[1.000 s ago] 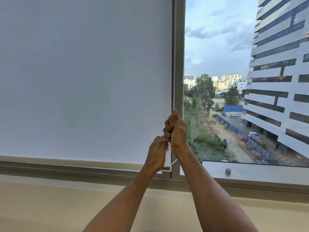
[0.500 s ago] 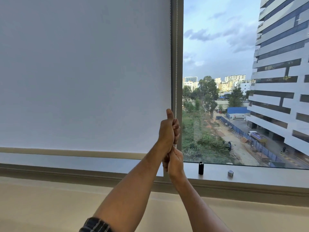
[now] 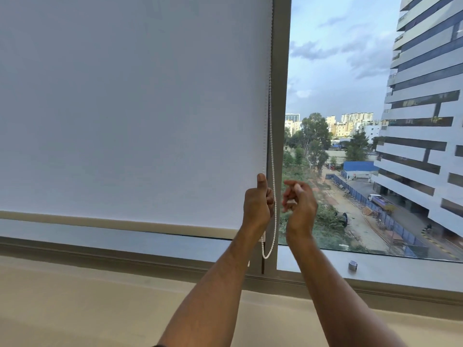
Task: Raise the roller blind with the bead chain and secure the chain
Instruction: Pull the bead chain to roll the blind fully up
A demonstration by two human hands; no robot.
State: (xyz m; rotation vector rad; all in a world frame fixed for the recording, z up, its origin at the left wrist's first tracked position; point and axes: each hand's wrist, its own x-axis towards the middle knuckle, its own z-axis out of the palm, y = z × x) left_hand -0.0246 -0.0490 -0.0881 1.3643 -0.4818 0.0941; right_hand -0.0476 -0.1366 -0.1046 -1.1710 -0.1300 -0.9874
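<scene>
A pale grey roller blind (image 3: pixel 130 108) covers the left window pane, and its beige bottom bar (image 3: pixel 120 222) hangs a little above the sill. A white bead chain (image 3: pixel 271 156) runs down the grey window post and loops at the bottom, near the sill. My left hand (image 3: pixel 258 204) is fisted around the chain's left strand, thumb up. My right hand (image 3: pixel 299 204) floats just right of the chain, blurred, fingers loosely curled and apart, holding nothing.
A grey window post (image 3: pixel 279 96) splits the panes. The right pane (image 3: pixel 350 71) is uncovered and shows buildings and trees outside. A small metal knob (image 3: pixel 352 265) sits on the lower frame at right. A beige ledge (image 3: pixel 87 296) runs below the window.
The blind's bottom bar has risen off the sill. My right hand has let go of the chain and moved right and up; my left hand keeps its grip high on the chain.
</scene>
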